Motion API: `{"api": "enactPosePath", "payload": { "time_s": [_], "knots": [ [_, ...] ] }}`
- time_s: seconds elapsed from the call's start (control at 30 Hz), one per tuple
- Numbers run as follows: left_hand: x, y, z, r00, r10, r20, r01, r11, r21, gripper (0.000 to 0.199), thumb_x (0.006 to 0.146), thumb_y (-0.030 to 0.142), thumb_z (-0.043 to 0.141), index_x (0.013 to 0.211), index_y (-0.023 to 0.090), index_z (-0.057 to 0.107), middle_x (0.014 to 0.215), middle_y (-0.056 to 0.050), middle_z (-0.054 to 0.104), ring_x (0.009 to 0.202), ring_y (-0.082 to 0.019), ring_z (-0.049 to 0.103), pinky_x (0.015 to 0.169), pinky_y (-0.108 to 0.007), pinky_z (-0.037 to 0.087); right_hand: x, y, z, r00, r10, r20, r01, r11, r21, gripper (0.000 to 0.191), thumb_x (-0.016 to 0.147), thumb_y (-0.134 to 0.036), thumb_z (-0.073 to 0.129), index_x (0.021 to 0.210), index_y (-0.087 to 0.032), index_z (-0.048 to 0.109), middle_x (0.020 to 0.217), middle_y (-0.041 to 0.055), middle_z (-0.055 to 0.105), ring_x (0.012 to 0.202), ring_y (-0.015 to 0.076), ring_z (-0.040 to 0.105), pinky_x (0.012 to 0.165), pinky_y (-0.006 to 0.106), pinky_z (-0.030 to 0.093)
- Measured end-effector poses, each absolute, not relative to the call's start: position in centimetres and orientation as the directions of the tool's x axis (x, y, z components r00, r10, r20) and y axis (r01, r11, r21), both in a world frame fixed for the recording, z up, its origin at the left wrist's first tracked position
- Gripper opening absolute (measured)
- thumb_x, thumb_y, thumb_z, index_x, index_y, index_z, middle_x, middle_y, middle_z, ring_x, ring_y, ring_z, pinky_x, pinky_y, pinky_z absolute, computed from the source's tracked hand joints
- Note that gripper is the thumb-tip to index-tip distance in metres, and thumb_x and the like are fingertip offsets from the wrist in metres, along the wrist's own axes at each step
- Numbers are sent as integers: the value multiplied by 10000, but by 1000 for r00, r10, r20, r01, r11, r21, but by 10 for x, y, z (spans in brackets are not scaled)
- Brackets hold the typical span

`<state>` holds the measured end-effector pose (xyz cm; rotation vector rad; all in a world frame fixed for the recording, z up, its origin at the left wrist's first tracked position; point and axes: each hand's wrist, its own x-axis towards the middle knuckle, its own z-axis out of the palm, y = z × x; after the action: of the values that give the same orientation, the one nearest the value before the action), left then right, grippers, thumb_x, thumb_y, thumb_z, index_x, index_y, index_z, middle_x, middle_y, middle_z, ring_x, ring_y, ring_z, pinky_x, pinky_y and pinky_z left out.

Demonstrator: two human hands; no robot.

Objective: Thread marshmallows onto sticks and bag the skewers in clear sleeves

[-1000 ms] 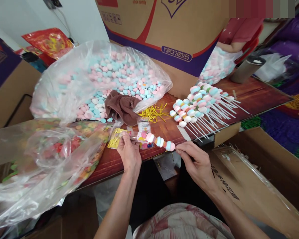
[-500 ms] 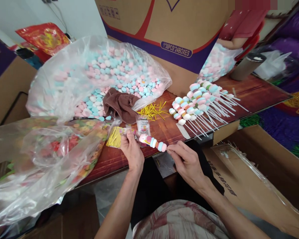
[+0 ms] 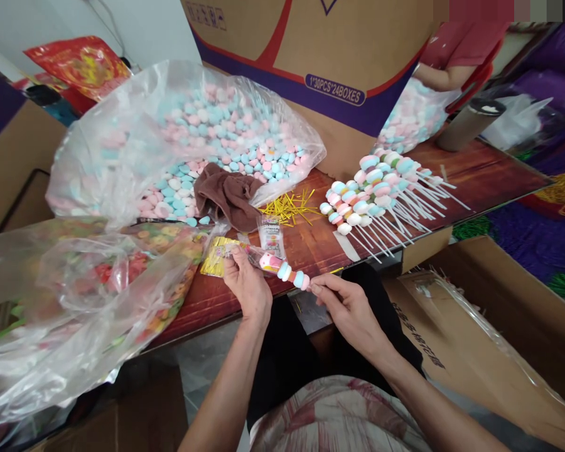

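Note:
A marshmallow skewer (image 3: 286, 272) in pink, white and blue slants between my two hands, over the table's front edge. Around its upper end there seems to be a clear plastic sleeve (image 3: 253, 252). The fingers of my left hand (image 3: 247, 285) are closed on that sleeve's far end. My right hand (image 3: 351, 307) pinches the skewer's lower end, just below the last pink marshmallow. A gold twist tie (image 3: 336, 270) sticks out from the right fingers. Beside my left hand lies a packet of gold ties (image 3: 214, 256). A small printed clear packet (image 3: 272, 237) lies behind the skewer.
Finished-looking marshmallow skewers (image 3: 371, 188) lie piled at the right. Loose gold ties (image 3: 289, 207) and a brown cloth (image 3: 226, 194) lie mid-table. A large bag of marshmallows (image 3: 193, 125) and a bag of coloured sweets (image 3: 122, 282) fill the left. An open carton (image 3: 471, 333) stands below right.
The skewer and both hands have shifted slightly left. A gold twist tie now shows at my right fingers, and the left hand has moved a little over the gold packet.

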<state>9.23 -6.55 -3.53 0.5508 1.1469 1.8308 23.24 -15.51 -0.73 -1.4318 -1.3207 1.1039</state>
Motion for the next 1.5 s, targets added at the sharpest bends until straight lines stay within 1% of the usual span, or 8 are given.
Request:
{"api": "enactPosePath", "payload": {
  "time_s": [0.17,0.33,0.6,0.77,1.0,1.3,1.4,1.5],
  "knots": [
    [93,-68,-35,-427,901,-81,-446,-132,885,369,805,503,685,755,190,495,625,49,582,524,-90,545,549,-227,463,233,-151,-15,9,994,106,305,98,-947,200,956,-203,502,828,-183,654,747,11,569,682,133,524,641,255,417],
    [91,-67,-38,-498,866,-42,-440,-210,873,377,800,492,701,731,179,503,664,53,579,587,-68,531,630,-209,473,232,-152,-25,16,917,398,575,317,-754,203,981,-144,455,953,-179,652,781,34,546,702,145,507,659,265,432],
    [73,-62,-36,-301,945,-128,-379,4,925,421,743,520,747,729,183,496,613,61,512,499,-67,480,472,-190,432,253,-146,-21,-155,846,510,765,430,-480,182,974,-109,474,927,-165,641,763,34,558,663,122,552,628,227,442],
    [79,-67,-41,-376,924,-74,-337,-62,940,407,778,529,711,757,177,507,649,52,547,530,-70,510,521,-203,469,244,-148,-24,-154,826,542,839,399,-370,197,974,-109,470,887,-157,640,728,33,557,642,123,539,624,223,430],
    [92,-74,-37,-468,880,-82,-410,-134,902,344,849,497,637,790,195,486,653,39,620,564,-107,602,599,-258,519,223,-153,-28,-51,909,413,725,318,-611,244,999,-159,409,915,-186,636,762,44,565,675,141,531,648,251,437],
    [92,-78,-27,-251,951,-181,-577,3,817,332,834,493,680,909,187,572,866,-15,705,805,-143,712,783,-289,559,227,-149,-23,67,968,242,505,176,-845,222,979,-241,470,810,-196,606,769,33,573,714,157,520,687,289,416],
    [98,-82,-26,-180,973,-141,-606,3,796,278,839,421,704,944,190,592,880,-19,719,861,-144,720,846,-283,544,225,-149,-21,84,994,70,339,38,-940,223,940,-263,519,757,-187,621,697,8,545,664,138,493,613,267,384],
    [102,-84,-27,-172,976,-133,-632,-6,775,261,850,416,695,945,202,580,920,-29,730,914,-164,726,851,-283,538,225,-148,-19,12,968,-253,-39,-252,-967,195,874,-317,598,747,-174,637,580,-37,501,480,81,371,456,227,258]
  ]
}}
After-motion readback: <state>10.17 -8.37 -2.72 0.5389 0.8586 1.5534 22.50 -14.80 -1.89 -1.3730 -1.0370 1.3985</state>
